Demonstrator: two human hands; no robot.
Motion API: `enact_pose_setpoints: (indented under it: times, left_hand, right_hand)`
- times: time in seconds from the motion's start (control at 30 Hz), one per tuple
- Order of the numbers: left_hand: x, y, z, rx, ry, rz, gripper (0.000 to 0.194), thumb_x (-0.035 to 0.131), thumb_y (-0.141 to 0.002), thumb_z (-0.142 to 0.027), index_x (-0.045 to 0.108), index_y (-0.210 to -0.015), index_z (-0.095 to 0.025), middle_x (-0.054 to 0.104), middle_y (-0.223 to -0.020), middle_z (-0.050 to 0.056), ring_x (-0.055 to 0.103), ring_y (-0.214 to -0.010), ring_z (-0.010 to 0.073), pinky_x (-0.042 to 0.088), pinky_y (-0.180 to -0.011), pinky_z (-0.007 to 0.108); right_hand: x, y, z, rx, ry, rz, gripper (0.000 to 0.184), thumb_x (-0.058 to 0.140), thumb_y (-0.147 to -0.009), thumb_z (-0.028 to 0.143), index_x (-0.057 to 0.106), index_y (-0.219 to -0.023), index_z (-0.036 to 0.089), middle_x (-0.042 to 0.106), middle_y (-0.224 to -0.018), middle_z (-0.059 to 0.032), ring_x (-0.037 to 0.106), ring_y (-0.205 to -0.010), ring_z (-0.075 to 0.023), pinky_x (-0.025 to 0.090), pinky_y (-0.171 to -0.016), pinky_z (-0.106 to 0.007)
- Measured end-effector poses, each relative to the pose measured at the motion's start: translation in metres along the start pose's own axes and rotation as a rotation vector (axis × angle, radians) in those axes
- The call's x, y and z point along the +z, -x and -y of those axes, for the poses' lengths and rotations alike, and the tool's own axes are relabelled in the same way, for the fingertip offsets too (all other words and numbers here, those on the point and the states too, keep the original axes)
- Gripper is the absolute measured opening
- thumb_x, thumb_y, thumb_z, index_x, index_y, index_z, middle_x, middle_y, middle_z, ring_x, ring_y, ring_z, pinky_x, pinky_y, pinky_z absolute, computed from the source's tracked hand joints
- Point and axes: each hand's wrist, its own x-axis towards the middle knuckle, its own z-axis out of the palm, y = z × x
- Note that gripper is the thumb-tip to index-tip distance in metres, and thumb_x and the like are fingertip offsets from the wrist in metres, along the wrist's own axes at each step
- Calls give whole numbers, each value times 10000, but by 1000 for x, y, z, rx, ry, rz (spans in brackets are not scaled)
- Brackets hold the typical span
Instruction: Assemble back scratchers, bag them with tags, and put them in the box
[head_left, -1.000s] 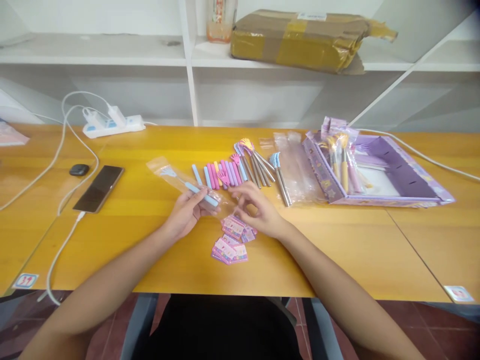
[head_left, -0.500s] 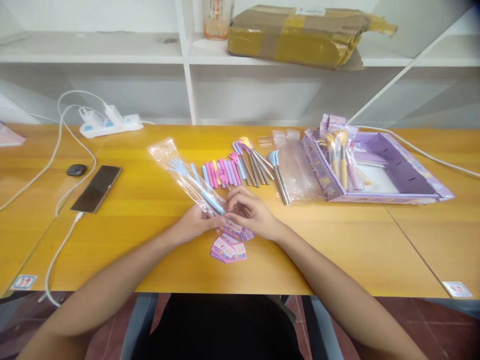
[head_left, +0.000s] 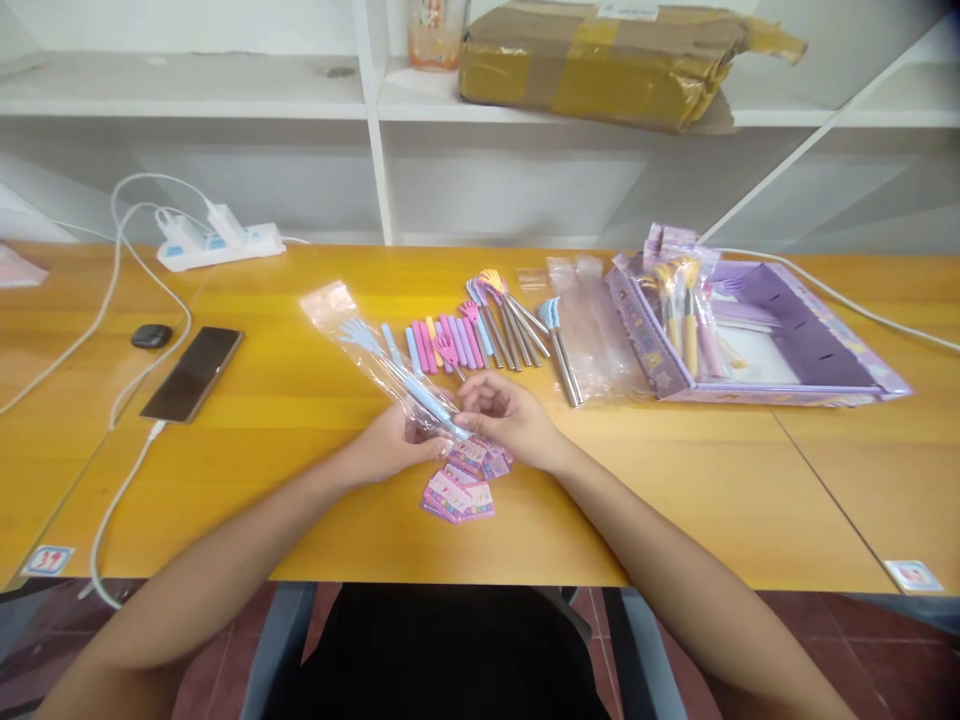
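Observation:
My left hand [head_left: 394, 443] is closed around the lower part of a clear plastic bag [head_left: 330, 305]. Inside the bag lies a light blue hand-shaped back scratcher [head_left: 426, 395], its claw end pointing up and left. At the handle's lower end, the thumb and fingers of my right hand [head_left: 506, 415] pinch it by the bag's mouth; whether film lies between is unclear. Just beyond my hands are a pink back scratcher [head_left: 446, 348] and a row of coloured handle sleeves [head_left: 454, 340]. Small printed cards [head_left: 457, 495] lie below my hands, partly overlapping.
Metal-shafted back scratchers [head_left: 517, 330] and blue-headed ones [head_left: 561, 350] lie beyond, beside empty clear bags [head_left: 592, 320]. A purple box [head_left: 780, 395] holding bagged scratchers stands right. Left are a phone [head_left: 193, 375], black mouse-like object [head_left: 151, 336] and power strip [head_left: 221, 248] with cables.
My right hand has shifted slightly right, and more of the blue handle's lower end shows between my hands. The bag stays in my left hand.

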Motion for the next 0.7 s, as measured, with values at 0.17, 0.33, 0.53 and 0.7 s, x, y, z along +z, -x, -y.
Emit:
enact_pose_setpoints:
  times: [0.17, 0.33, 0.53, 0.7]
  left_hand:
    - [3, 0, -3, 20, -49, 43, 356, 902, -867, -348, 721, -1143, -215, 744, -1052, 56, 723, -949, 200, 604, -857, 315]
    - [3, 1, -2, 45, -71, 74, 360, 851, -921, -414, 702, -1175, -208, 745, -1087, 74, 723, -988, 231, 598, -906, 371]
    - [-1, 4, -2, 36, -102, 153, 420, 832, -941, -450, 724, -1272, -214, 743, -1209, 86, 692, -1133, 263, 539, -1033, 406]
    - [-7, -3, -10, 98, 77, -401, 478, 883, -839, -579, 786, -1116, -202, 741, -969, 32, 655, -836, 172, 519, -763, 280]
  right_hand:
    - [-7, 0, 6, 84, -11, 87, 435, 917, -831, 522, 656, -987, 212, 627, -788, 42, 571, -657, -100, 479, -601, -248]
    - [-8, 3, 13, 212, -33, 173, 466, 887, -852, 572, 628, -986, 209, 614, -711, 64, 534, -582, -87, 408, -518, -217]
    - [-4, 6, 10, 184, -26, 194, 528, 932, -792, 590, 589, -856, 193, 587, -685, 69, 490, -581, -70, 389, -532, -205]
    - [2, 14, 12, 261, -21, 421, 480, 864, -877, 584, 580, -899, 196, 632, -740, 48, 582, -622, -94, 470, -583, -229]
